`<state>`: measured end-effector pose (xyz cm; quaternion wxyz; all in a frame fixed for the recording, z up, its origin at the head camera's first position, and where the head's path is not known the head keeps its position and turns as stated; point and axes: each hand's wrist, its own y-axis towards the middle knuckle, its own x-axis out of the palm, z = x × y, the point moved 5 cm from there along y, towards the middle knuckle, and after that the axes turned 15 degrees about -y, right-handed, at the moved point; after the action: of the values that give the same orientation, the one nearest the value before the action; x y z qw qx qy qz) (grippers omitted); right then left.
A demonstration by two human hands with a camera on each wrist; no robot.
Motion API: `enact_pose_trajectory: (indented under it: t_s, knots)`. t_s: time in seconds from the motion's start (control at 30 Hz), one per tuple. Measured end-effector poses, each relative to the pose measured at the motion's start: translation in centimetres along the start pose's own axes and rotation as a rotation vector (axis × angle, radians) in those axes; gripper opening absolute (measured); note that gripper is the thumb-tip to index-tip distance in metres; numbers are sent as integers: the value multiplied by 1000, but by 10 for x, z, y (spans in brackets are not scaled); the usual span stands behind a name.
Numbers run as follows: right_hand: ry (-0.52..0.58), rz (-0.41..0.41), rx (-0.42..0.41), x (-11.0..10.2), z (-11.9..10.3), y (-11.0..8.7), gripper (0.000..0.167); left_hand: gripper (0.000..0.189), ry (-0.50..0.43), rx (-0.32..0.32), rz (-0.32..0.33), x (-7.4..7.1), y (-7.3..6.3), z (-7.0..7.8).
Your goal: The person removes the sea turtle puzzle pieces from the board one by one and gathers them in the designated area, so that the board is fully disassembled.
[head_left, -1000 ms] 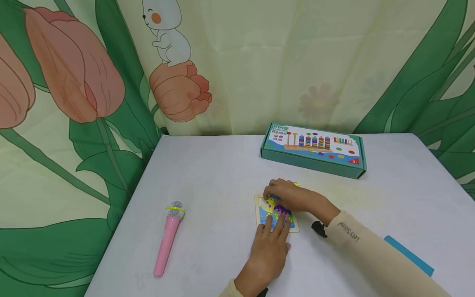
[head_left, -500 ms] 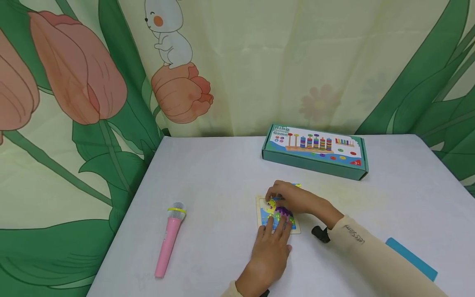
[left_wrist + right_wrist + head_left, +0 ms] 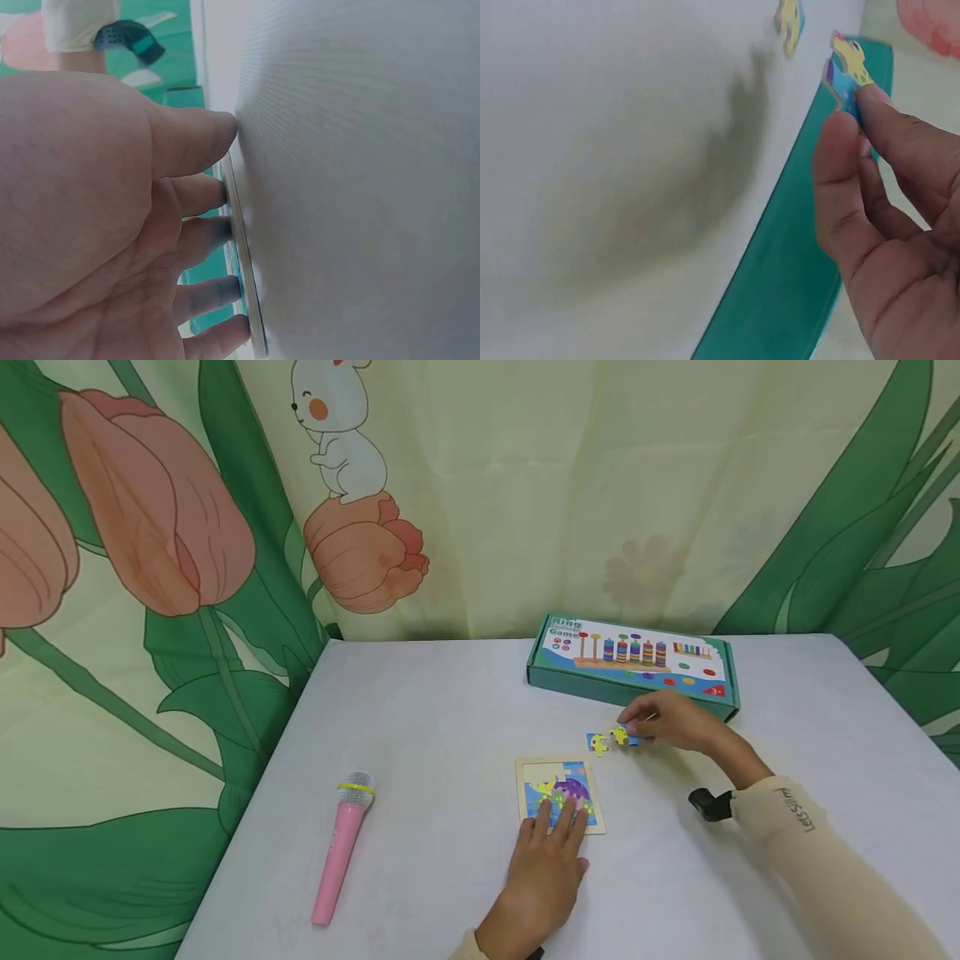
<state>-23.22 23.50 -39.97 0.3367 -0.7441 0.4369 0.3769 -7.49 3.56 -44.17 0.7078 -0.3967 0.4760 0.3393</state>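
Observation:
A wooden jigsaw tray point(image 3: 597, 817) lies on the table with a purple, yellow and blue picture in it; its upper-left part shows pale bare wood. My left hand point(image 3: 545, 868) rests its fingertips on the tray's near part, fingers straight; the left wrist view shows those fingers point(image 3: 206, 296) along the tray's edge. Beyond the tray, my right hand point(image 3: 670, 720) pinches a yellow and blue jigsaw piece point(image 3: 850, 66) between thumb and forefinger, above the table. Another yellow and blue jigsaw piece point(image 3: 597, 743) lies on the table just left of it.
A green ring game box point(image 3: 633, 664) stands at the back, close behind my right hand. To the left lies a pink toy microphone point(image 3: 341, 852). A printed curtain point(image 3: 510, 502) hangs behind the table's far edge.
My right hand has moved off the tray, back and to the right, and now holds a jigsaw piece out there. The tray's upper-left part is uncovered. My left hand has stayed in place.

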Motion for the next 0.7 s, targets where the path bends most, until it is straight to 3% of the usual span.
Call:
enact_pose_trajectory:
  t_s: [0.13, 0.23, 0.43, 0.7]
  knots:
    - [23, -61, 63, 4, 15, 0, 19, 62, -5, -6, -7, 1, -1, -1]
    - [5, -55, 62, 11, 18, 4, 17, 62, -15, -11, -11, 2, -1, 0]
    - [-142, 25, 27, 20, 15, 11, 13, 61, -26, -18, -15, 2, -2, 1]
    - [-212, 146, 33, 22, 5, 11, 11, 63, -5, -17, -8, 0, -1, 1]
